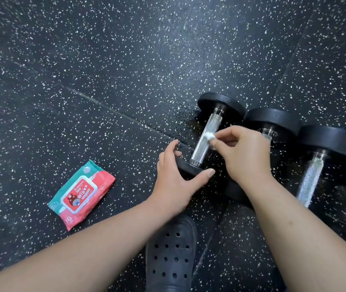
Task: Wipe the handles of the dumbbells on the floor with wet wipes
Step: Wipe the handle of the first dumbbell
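Underfoot (floor) point(104, 60): black rubber matting flecked with white, with seams between the mats running past the weights.
First dumbbell point(220, 103): the landmark for everything below. It lies on the floor with two round black heads and a bright knurled handle point(201, 148) between them, one head far from the person and the other near.
Second dumbbell point(273, 120): just to the right of the first dumbbell, lying the same way. Only its far head and a sliver of its bar show behind the right hand.
Third dumbbell point(311, 178): further right again (its far head and knurled bar are in plain view, its near end is not).
Left hand point(174, 180): lies on the near head of the first dumbbell, palm down. The thumb is stretched straight along the rim and the fingers are spread and loosely bent past the head's left side, gripping nothing.
Right hand point(243, 152): reaches in from the right of the first dumbbell, with its thumb and fingertips pinched on the wipe.
Clog point(172, 253): a black perforated shoe, nearer the person than the first dumbbell's near head.
Wipes pack point(81, 194): red and teal, flat on the floor well to the left of the first dumbbell, flap side up.
Wipe point(209, 136): a small white wad, pressed against the middle of the first dumbbell's handle.
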`<control>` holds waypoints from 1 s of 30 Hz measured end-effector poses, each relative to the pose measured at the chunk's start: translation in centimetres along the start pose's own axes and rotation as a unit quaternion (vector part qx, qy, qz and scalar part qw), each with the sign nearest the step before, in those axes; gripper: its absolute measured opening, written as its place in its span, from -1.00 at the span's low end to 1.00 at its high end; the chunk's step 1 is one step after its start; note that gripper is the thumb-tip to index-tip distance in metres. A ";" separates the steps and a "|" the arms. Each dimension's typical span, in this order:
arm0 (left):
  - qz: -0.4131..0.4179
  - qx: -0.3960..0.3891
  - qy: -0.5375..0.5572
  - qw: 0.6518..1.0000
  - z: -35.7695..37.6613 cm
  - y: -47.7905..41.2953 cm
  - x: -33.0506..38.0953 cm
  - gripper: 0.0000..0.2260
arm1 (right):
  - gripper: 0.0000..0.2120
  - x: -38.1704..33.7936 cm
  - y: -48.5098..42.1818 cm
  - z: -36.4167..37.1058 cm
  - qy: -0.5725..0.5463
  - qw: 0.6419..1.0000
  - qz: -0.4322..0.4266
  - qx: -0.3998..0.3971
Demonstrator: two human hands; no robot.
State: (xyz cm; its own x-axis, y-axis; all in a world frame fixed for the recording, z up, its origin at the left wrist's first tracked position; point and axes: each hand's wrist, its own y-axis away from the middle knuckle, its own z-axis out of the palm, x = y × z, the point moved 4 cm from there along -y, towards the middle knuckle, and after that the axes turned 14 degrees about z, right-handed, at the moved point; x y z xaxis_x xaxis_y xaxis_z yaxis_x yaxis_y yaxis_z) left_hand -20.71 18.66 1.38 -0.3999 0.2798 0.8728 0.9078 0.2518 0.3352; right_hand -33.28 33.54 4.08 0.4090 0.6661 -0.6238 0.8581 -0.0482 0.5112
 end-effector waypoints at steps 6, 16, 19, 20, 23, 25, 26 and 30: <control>-0.022 0.009 0.018 1.000 0.1 0.3 0.1 0.11 | -0.91 0.5 -0.9 0.1 -0.023 0.999 0.041 0.000; -0.036 0.017 0.011 0.999 0.4 0.5 0.3 0.18 | -0.94 -0.2 1.3 0.3 0.031 0.999 -0.027 -0.012; -0.039 0.016 0.011 0.999 0.4 0.5 0.3 0.19 | -0.93 -1.0 0.9 0.2 0.035 0.998 -0.053 0.013; -0.042 0.015 0.011 0.999 0.4 0.5 0.3 0.19 | -0.93 -1.1 1.0 0.3 0.048 0.996 -0.067 0.014; -0.047 0.013 0.006 0.999 0.5 0.6 0.3 0.19 | -0.93 -1.0 1.6 0.9 0.107 0.985 -0.131 -0.016; -0.046 0.011 0.002 0.999 0.6 0.6 0.4 0.19 | -0.91 -0.9 2.0 1.0 0.143 0.975 -0.161 -0.052; -0.046 0.010 0.001 0.999 0.6 0.6 0.3 0.19 | -0.90 -1.0 1.9 0.9 0.162 0.970 -0.169 -0.066; -0.051 0.010 -0.008 0.999 0.7 0.8 0.5 0.18 | -0.86 -2.7 0.8 0.2 0.221 0.955 -0.194 -0.037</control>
State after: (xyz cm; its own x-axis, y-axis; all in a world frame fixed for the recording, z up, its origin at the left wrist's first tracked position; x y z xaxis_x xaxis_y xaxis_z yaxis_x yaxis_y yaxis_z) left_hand -20.27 19.59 1.80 -0.4926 0.2668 0.8283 0.8595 0.2986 0.4149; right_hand -33.64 31.54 6.08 -0.1207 0.8726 -0.4732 0.8876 0.3083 0.3421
